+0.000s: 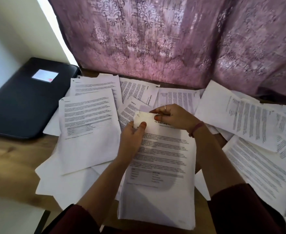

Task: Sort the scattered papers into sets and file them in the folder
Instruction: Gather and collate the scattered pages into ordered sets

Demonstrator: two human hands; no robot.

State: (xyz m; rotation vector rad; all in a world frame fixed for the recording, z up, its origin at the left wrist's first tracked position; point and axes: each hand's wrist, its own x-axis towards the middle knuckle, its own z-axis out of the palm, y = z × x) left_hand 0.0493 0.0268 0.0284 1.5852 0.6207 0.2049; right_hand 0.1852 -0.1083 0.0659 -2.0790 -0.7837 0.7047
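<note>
a thick white printed stack, top corner curled, pinched by both hands, left and right.

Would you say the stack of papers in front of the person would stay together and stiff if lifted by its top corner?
Probably not. The stack of papers looks like thin loose sheets, so it would likely droop. Its top corner already curls where the left hand and right hand pinch it. If unfastened, lower sheets might slide out; I cannot see a staple clearly.

home room: patterned purple curtain behind wooden table, white wall.
</note>
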